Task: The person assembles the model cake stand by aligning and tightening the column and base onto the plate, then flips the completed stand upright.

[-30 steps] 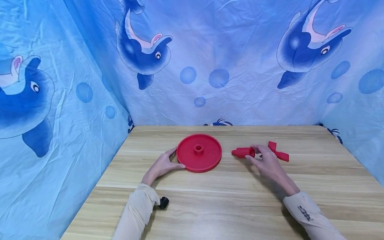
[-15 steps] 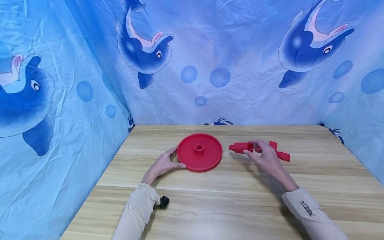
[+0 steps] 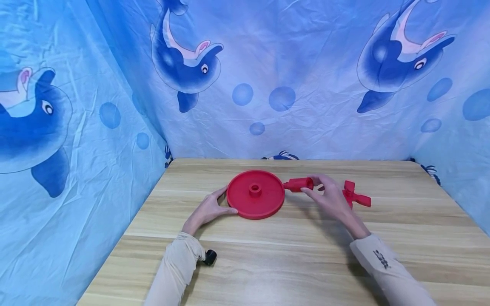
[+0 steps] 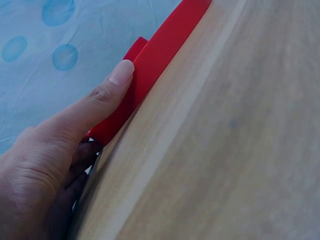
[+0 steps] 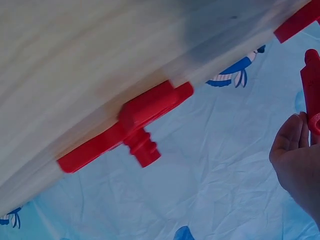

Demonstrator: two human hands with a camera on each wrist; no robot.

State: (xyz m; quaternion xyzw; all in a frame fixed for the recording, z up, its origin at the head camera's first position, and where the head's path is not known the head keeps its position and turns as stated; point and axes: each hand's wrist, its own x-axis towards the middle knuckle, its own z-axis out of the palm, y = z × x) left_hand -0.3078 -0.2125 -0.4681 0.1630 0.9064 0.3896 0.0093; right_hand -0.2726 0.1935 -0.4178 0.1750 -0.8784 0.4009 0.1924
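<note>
Bladed part (image 3: 352,197) right of disc (image 3: 255,205), curtain (image 3: 325,127) behind. Right hand (image 3: 330,199) pinches hollow red tube (image 3: 296,185), narrow tip toward disc; left hand (image 3: 208,209) grips disc.

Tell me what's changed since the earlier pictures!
The right hand carried the red bottle-shaped piece leftward, closer to the round red tray. Nothing was let go. The left hand stayed holding the tray's edge, and the red bladed piece stayed on the table.
</note>
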